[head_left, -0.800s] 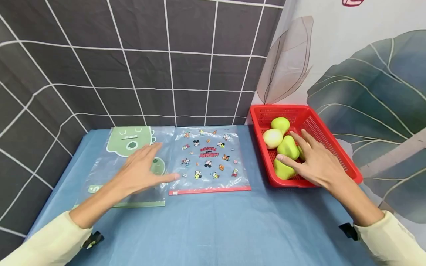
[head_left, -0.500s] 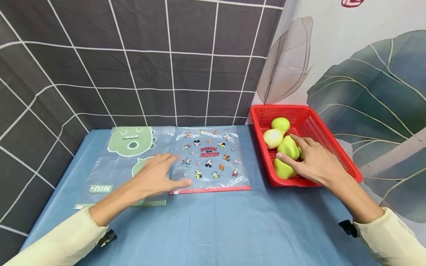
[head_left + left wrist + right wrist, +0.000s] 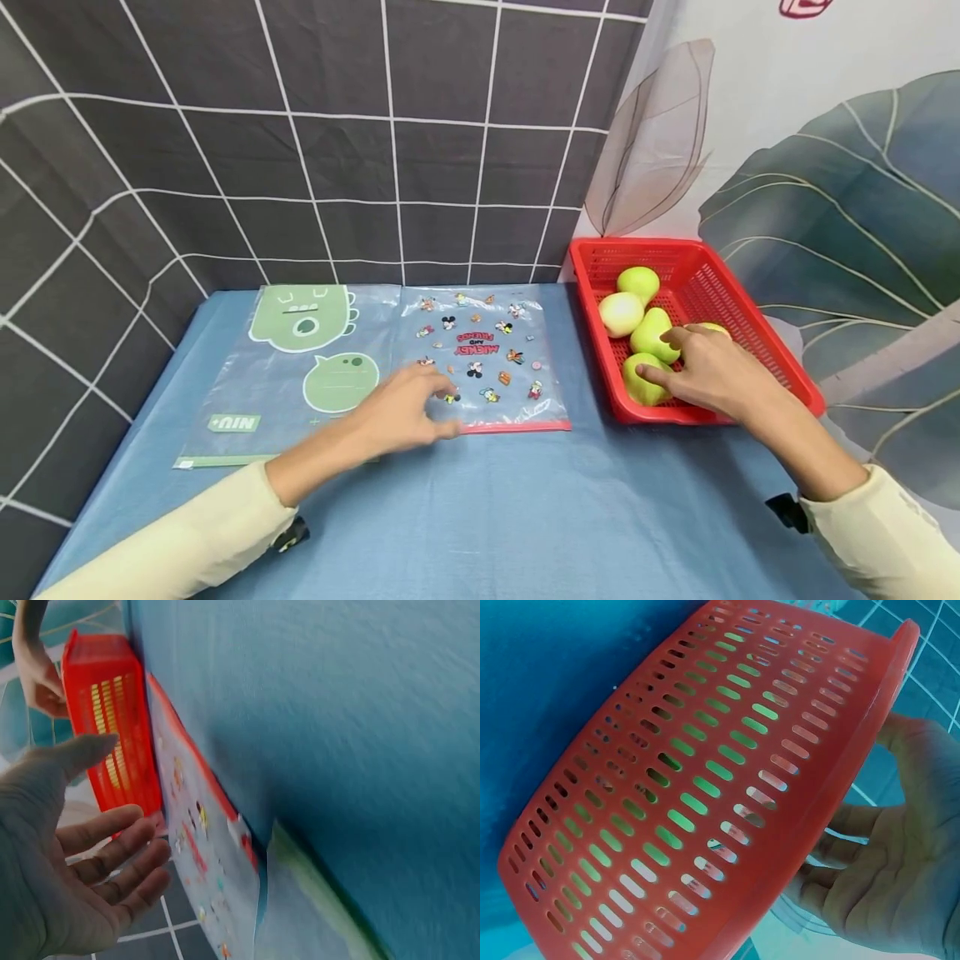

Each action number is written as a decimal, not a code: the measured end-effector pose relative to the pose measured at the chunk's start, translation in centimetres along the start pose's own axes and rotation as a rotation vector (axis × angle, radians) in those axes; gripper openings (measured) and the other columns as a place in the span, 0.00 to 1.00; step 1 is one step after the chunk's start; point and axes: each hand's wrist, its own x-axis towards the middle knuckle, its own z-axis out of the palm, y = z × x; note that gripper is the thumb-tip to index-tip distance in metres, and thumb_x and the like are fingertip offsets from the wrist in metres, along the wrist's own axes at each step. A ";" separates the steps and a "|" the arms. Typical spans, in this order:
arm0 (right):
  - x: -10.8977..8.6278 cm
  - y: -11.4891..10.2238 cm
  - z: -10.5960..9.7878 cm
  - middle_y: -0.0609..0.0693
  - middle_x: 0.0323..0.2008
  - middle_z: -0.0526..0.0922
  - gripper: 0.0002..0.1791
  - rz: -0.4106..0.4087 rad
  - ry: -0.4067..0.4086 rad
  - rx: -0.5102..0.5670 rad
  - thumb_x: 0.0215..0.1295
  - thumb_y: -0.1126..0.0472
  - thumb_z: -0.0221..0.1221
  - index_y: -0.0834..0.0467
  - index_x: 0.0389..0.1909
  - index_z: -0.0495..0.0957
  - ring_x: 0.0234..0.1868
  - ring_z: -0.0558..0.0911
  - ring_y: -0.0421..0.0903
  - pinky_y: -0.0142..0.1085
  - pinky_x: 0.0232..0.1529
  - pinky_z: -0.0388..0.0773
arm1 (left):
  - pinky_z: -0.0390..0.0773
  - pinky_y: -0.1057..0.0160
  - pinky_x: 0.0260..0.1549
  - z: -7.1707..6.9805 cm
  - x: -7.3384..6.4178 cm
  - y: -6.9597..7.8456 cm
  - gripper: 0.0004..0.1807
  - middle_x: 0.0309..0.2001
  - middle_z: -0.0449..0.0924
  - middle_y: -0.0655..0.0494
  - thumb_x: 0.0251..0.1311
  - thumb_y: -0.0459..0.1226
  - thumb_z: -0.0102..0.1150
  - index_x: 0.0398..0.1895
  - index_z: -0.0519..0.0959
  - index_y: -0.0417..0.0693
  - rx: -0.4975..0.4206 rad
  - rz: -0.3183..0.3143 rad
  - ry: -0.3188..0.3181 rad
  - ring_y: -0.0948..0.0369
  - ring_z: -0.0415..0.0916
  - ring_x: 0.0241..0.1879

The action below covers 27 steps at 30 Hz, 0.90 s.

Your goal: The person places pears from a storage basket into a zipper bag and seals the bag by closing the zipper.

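A red plastic basket [image 3: 757,342] holds several yellow-green fruits, among them a pear [image 3: 651,333] and a paler round fruit [image 3: 621,314]. My right hand [image 3: 708,371] reaches over its near side, fingers bent down among the fruits. Its fingertips overlap the pear, and the thumb lies over a lower fruit [image 3: 639,385]; I cannot tell whether it grips one. In the right wrist view, the basket wall hides part of the fingers. My left hand [image 3: 405,410], fingers relaxed and apart, hovers around the lower left corner of a clear cartoon-print zip bag [image 3: 517,392] with a red slider edge.
Beside it on the left lies a larger clear zip bag [image 3: 281,392] with green prints and a green edge. Both bags lie flat on the blue cloth [image 3: 487,517]. A dark gridded backdrop [image 3: 442,158] rises behind, with a leaf-print curtain [image 3: 840,208] at the right.
My left hand has moved right, from over the green-print bag to the cartoon bag's corner. My right hand's fingers have bent further down into the basket, and a fruit now shows behind its knuckles.
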 end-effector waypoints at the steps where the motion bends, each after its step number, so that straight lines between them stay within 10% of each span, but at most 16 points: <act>1: 0.0 0.0 0.0 0.71 0.53 0.89 0.43 -0.004 -0.002 -0.001 0.66 0.40 0.75 0.73 0.64 0.83 0.52 0.87 0.67 0.64 0.50 0.93 | 0.89 0.41 0.65 0.3 0.2 0.1 0.25 0.57 0.91 0.49 0.61 0.48 0.82 0.56 0.91 0.44 0.003 0.017 -0.002 0.50 0.85 0.59; 8: 0.5 0.2 -0.1 0.52 0.28 0.85 0.34 -0.001 -0.050 0.011 0.62 0.44 0.79 0.71 0.52 0.88 0.34 0.82 0.49 0.37 0.31 0.79 | 0.91 0.49 0.55 2.5 1.4 0.5 0.16 0.43 0.88 0.54 0.60 0.42 0.84 0.45 0.90 0.44 0.028 0.087 -0.043 0.55 0.84 0.48; 27: 1.3 0.1 0.5 0.49 0.18 0.74 0.26 0.071 -0.164 0.077 0.66 0.39 0.76 0.56 0.24 0.82 0.25 0.74 0.46 0.33 0.26 0.70 | 0.88 0.64 0.36 3.0 2.1 1.3 0.05 0.34 0.92 0.52 0.71 0.30 0.74 0.35 0.93 0.41 0.036 0.134 -0.094 0.63 0.81 0.31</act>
